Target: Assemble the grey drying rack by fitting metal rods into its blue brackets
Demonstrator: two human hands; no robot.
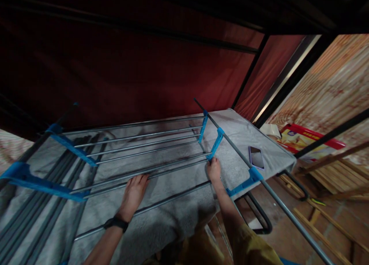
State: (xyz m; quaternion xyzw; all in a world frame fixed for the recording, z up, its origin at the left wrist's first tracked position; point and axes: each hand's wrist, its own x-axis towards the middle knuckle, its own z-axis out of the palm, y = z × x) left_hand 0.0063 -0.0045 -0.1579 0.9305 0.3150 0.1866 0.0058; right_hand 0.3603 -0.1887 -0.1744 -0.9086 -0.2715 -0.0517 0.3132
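Note:
A partly assembled rack of thin grey metal tubes and blue plastic brackets lies across a grey cloth-covered surface. My left hand (135, 190), wearing a dark wristband, has its fingers curled over a metal tube (175, 166) near the rack's middle. At the right end of that tube, my right hand (213, 169) is closed around the lower tip of a blue bracket (216, 144); its fingertips are partly hidden. Another blue bracket (245, 186) sits lower on the right upright pole (236, 148). On the left side, a blue bracket (43, 182) carries the other tube ends.
Several loose grey tubes (52, 180) lie at left on the cloth (173, 226). A phone (256, 157) rests right of the rack. Beyond the edge are a red-and-yellow box (305, 140) and wooden frames (331, 176). A dark red sheet (144, 73) hangs behind.

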